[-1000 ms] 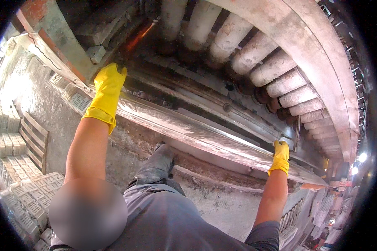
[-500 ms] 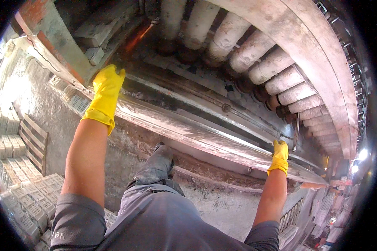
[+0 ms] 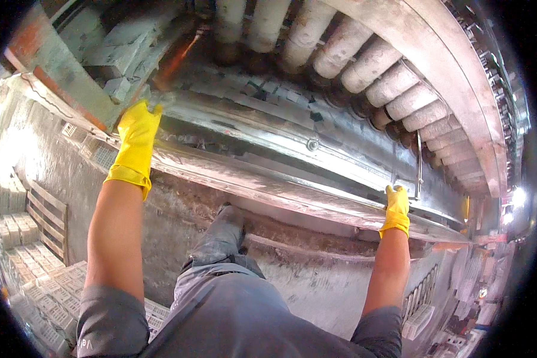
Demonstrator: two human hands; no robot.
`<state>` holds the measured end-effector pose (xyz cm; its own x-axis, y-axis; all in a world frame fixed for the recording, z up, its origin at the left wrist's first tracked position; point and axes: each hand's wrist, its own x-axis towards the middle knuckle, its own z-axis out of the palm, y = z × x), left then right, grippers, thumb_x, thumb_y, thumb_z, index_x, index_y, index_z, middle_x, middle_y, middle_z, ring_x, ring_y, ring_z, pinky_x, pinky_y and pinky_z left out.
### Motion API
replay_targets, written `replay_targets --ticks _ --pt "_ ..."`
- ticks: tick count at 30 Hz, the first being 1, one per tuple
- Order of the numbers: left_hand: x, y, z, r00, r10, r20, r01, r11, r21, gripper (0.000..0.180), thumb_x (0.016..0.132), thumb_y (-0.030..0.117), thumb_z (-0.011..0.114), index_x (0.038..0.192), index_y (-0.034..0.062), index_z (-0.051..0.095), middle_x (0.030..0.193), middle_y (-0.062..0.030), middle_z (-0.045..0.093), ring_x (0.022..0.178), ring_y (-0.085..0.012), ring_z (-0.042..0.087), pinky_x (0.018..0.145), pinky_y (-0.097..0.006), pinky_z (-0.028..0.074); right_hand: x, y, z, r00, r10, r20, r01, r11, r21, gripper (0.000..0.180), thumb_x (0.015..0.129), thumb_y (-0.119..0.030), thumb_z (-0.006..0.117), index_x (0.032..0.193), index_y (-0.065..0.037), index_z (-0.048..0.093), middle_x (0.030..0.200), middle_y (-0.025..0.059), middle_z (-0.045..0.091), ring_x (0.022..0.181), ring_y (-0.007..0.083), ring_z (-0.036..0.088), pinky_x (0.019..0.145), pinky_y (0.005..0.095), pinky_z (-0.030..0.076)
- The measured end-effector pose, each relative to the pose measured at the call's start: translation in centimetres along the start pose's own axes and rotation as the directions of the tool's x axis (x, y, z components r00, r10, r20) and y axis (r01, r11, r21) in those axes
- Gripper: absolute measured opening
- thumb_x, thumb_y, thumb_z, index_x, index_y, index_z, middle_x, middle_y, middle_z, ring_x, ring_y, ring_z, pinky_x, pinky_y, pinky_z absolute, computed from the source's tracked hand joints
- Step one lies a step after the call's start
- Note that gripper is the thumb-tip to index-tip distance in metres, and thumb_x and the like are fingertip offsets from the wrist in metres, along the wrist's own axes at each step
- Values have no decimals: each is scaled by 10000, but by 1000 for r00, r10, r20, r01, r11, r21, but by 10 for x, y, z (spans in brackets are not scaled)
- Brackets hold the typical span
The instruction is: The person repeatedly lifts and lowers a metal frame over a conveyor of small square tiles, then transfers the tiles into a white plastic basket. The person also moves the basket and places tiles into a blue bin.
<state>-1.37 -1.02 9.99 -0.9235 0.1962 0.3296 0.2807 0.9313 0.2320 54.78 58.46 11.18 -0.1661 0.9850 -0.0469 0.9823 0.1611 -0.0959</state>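
Arching from 12 to 3 o'clock, the pale curved beam (image 3: 447,53) with its whitish cylinders (image 3: 334,53) sits higher in your view than a second ago. Across the middle, from 10 toward 4, runs the long ledge (image 3: 268,187). Just beyond it, the metal rail (image 3: 352,162), spanning 11 to 3, has brightened and shows a broader face; that suggests it has tilted or risen, though your head shift may explain some of it. Your left hand (image 3: 140,128) stays near its end at 10, your right hand (image 3: 397,206) between 3 and 4. Fingers bend over the metal, but whether either hand is closed on it you can't tell. The round fitting (image 3: 312,145) at 2 looks clearer, and more small fragments (image 3: 292,95) show behind it.
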Motion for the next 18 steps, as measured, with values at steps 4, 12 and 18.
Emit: replay_targets --ticks 4,12,18 --pt "-1 1 -14 995 -34 94 35 999 -14 576 923 562 686 1250 90 737 1162 -231 756 1120 -431 704 951 -521 552 -16 -20 -7 999 -32 2 32 998 -47 606 933 -476 689 1384 -70 684 1291 217 735 1051 349 766 991 441 547" --pt "1 -9 -6 994 -28 108 34 998 -55 495 935 509 700 1201 94 751 1121 -207 768 1083 -409 720 922 -495 561 -19 -30 -9 999 27 34 -26 999 -40 619 930 -514 655 1391 -102 682 1349 208 709 1273 382 662 1073 460 499" --pt "-1 1 -7 993 -5 120 12 998 -57 452 944 478 709 1199 107 759 1126 -177 775 1065 -390 731 902 -484 566 -2 -8 15 1000 3 -27 -3 1000 3 640 912 -500 687 1368 -52 674 1193 229 753 976 350 764 894 419 575"
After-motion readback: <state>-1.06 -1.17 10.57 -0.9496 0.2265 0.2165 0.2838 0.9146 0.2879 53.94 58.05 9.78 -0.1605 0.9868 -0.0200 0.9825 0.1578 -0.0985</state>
